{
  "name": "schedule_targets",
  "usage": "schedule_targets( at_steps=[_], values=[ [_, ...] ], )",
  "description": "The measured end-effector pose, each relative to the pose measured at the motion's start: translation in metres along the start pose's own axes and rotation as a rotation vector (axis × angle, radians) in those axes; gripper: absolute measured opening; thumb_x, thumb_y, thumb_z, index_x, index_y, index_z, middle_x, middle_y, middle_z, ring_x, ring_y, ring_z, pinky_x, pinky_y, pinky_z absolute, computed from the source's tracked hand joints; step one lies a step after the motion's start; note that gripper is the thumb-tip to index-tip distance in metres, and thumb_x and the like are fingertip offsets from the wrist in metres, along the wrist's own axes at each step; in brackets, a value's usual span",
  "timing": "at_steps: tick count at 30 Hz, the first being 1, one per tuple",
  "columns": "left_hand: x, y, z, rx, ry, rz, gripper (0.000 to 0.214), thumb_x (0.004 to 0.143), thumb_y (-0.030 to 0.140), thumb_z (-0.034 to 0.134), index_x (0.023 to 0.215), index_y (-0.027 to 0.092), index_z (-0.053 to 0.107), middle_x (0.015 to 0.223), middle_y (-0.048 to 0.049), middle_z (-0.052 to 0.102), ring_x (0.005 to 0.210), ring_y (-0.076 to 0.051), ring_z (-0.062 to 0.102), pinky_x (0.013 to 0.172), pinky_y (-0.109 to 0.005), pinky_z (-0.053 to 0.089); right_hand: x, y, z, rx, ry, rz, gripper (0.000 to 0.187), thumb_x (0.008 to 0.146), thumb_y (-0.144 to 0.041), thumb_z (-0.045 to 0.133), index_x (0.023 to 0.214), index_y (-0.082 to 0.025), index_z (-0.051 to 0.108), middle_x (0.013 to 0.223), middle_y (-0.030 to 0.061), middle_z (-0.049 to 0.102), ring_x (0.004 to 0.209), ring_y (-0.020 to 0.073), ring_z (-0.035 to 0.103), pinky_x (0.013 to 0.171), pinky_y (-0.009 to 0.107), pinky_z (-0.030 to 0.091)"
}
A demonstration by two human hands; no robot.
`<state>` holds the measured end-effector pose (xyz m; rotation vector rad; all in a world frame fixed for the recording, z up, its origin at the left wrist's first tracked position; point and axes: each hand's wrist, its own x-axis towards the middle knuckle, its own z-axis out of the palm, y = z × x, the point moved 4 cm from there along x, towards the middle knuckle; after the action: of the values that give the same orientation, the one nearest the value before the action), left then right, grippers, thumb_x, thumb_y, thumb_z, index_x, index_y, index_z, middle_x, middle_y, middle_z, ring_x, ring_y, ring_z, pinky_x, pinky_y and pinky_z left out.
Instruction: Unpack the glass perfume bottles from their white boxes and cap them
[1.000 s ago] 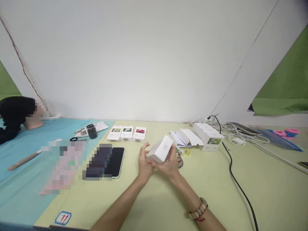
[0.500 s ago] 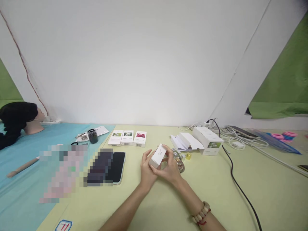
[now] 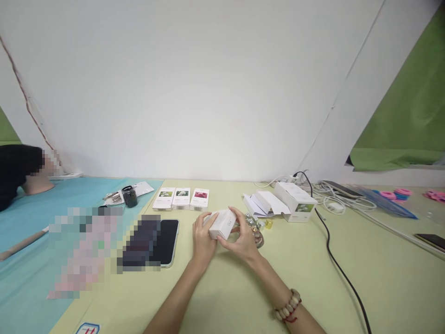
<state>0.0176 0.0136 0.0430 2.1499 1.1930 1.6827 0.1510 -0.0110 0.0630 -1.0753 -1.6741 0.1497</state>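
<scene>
A small white cardboard box point(image 3: 222, 225) is held in the air between both hands, tilted, with faint print on its end. My left hand point(image 3: 204, 239) grips its left side, the thumb lying along the box. On the right side, my right hand point(image 3: 245, 239) holds it between thumb and fingers; beads circle that wrist. Just behind the right hand lies a cluster of small shiny items point(image 3: 257, 232), partly hidden, beside a small yellow piece point(image 3: 269, 224). Farther back, three white boxes point(image 3: 182, 199) with flower pictures stand in a row.
A larger white box point(image 3: 295, 202) with raised flaps is at the back right, near tangled white cables point(image 3: 333, 199). A black cord point(image 3: 333, 260) runs down the right side. Left are a phone point(image 3: 169, 243), a dark jar point(image 3: 130, 196) and a mannequin head point(image 3: 21, 171).
Both hands have turned the white box, so another side and its end now face me. My left hand has shifted slightly left. The whole view has moved a little.
</scene>
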Motion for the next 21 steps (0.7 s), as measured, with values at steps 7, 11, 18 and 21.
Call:
schedule_targets(
  at_steps=[7, 11, 18, 21],
  values=[
    [0.0001, -0.0066, 0.0029, -0.049, 0.004, -0.035, 0.044, 0.07, 0.011, 0.054, 0.112, 0.026, 0.057, 0.113, -0.0054, 0.048, 0.103, -0.021, 0.047, 0.09, -0.037, 0.035, 0.0009, 0.0021, 0.0028, -0.013, -0.075, -0.021, 0.062, 0.066, -0.034, 0.061, 0.121, -0.019, 0.038, 0.118, 0.0105, 0.046, 0.102, 0.0214, 0.049, 0.06, 0.026, 0.053],
    [0.0006, -0.0065, 0.0008, -0.049, 0.008, -0.07, 0.046, 0.068, 0.009, 0.054, 0.109, 0.028, 0.059, 0.111, -0.0049, 0.049, 0.101, -0.02, 0.047, 0.09, -0.037, 0.034, 0.0, 0.0032, 0.0054, -0.001, -0.096, 0.005, 0.058, 0.069, -0.032, 0.058, 0.122, -0.02, 0.039, 0.117, 0.0096, 0.047, 0.099, 0.0205, 0.051, 0.062, 0.026, 0.053],
    [0.0009, -0.0039, -0.0009, -0.027, 0.012, -0.092, 0.045, 0.066, 0.009, 0.055, 0.106, 0.029, 0.061, 0.105, -0.0038, 0.052, 0.098, -0.019, 0.049, 0.087, -0.035, 0.034, -0.0008, 0.0028, 0.0078, -0.026, -0.132, 0.003, 0.054, 0.071, -0.03, 0.053, 0.123, -0.022, 0.039, 0.125, 0.0086, 0.042, 0.104, 0.0212, 0.049, 0.063, 0.026, 0.053],
    [0.0015, -0.0031, -0.0013, -0.021, 0.017, -0.091, 0.047, 0.065, 0.007, 0.054, 0.106, 0.029, 0.061, 0.104, -0.0038, 0.052, 0.097, -0.019, 0.049, 0.086, -0.035, 0.034, -0.0007, 0.0, 0.0064, -0.062, -0.127, -0.019, 0.055, 0.071, -0.031, 0.053, 0.124, -0.022, 0.038, 0.125, 0.0086, 0.04, 0.105, 0.0216, 0.047, 0.062, 0.026, 0.053]
  ],
)
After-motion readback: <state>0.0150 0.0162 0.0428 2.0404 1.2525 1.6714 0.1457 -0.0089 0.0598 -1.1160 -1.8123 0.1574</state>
